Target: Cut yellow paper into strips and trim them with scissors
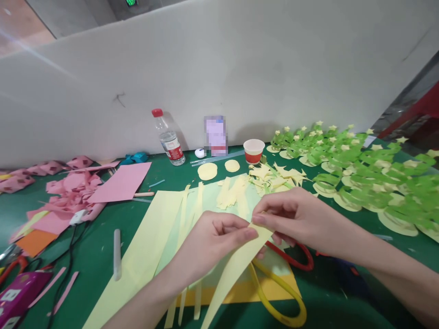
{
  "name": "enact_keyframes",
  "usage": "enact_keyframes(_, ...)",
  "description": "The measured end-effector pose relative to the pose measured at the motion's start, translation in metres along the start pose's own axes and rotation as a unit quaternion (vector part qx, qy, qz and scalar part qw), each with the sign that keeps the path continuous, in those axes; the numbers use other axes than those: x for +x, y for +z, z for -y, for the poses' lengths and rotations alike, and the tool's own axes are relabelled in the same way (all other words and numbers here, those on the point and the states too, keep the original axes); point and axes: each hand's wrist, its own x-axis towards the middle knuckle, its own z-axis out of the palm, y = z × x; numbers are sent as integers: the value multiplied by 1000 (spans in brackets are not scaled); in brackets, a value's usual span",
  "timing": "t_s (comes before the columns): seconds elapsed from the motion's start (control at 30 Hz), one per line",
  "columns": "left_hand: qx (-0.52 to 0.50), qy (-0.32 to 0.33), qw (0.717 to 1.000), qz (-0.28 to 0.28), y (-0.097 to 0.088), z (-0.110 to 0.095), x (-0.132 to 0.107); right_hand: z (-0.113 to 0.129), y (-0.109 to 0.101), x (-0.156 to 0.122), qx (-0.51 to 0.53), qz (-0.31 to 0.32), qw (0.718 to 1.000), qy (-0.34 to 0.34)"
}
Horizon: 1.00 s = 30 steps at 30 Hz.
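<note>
Item: white partition (274,68), along the far edge of the counter (92,260); it bounds our forward reach. Near edge: outside our view.
Item: rows of green paper pieces (343,157), limiting room to the far right.
Item: pale yellow sheet (147,233), left of centre; green surface shows beyond its left side, giving us some sideways room, with a greyish stick (117,253) across that edge.
Item: right hand (291,212), fingers pinched on the upper end of the paper strip (233,269).
Item: left hand (214,240), fingers clamped on the strip just beside, its tail hanging towards us. We judge the step to be shaping that end; the move calls for a steady two-handed pinch.
Item: scissors (303,315), beneath the right hand; we cannot tell whether its lower fingers touch them.
</note>
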Motion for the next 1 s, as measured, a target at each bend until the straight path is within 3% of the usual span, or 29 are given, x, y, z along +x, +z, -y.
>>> enact_keyframes(0.17,-28,-18,998,57,3,6,4,-4,-3,3,39,-22,999,22)
enact_keyframes(0.3,-118,-49,987,94,8,9,4,-5,-5,5,51,-7,998,27)
enact_keyframes(0.53,-312,-88,925,197,11,14,1,-5,-22,3,74,10,997,20)
enact_keyframes(0.67,-341,-105,907,223,8,16,-3,-8,-42,-1,70,-56,996,30)
enact_keyframes(0.83,-312,-113,919,211,4,12,-6,-10,-61,-6,74,-106,991,34)
enact_keyframes(1.0,-272,-126,931,209,-1,7,-8,-12,-74,-15,58,-196,978,48)
